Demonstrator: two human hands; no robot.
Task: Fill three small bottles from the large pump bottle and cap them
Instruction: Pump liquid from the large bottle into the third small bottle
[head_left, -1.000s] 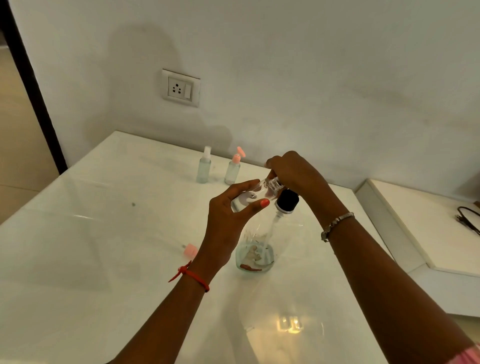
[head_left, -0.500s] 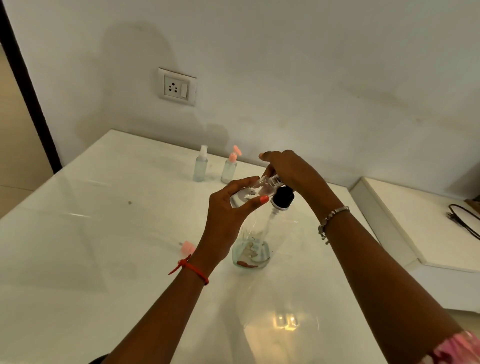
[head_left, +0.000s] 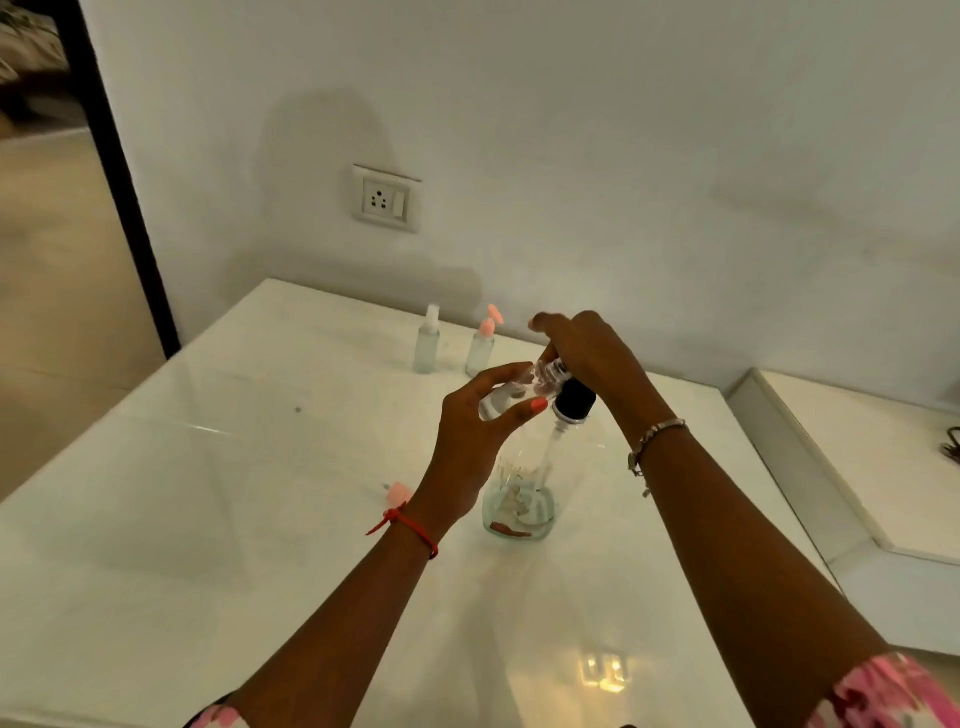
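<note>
Table (head_left: 208, 519): white, glossy; any spill here spreads wide and goes slick. Pump bottle (head_left: 519, 506) stands at centre with only a shallow layer of liquid at its base, so it is likely light and top-heavy. Nothing steadies the base, and an off-axis push could tip it toward 9 o'clock. So low a level may also make the pump draw air and spit. Small bottle (head_left: 506, 400) is in the air at 9 o'clock of the black collar (head_left: 574, 397), tilted, neck toward 2 o'clock at the spout. Spout and mouth are hidden under fingers, so alignment cannot be told; a miss would run liquid over the holding hand. White-top bottle (head_left: 427, 345) and pink-top bottle (head_left: 480, 348) stand upright at 11 o'clock near the wall, well apart from the work. Pink cap (head_left: 399, 492) lies loose on the table at 9 o'clock of the pump bottle's base, just beside the left wrist; a dropped wrist could flick it away. Pose: right hand (head_left: 587, 353), arm in from 5 o'clock, arches over the pump head, fingers curled down round it. Left hand (head_left: 472, 447), arm in from 7 o'clock, stands upright, thumb and fingers pinching the small bottle's body.
</note>
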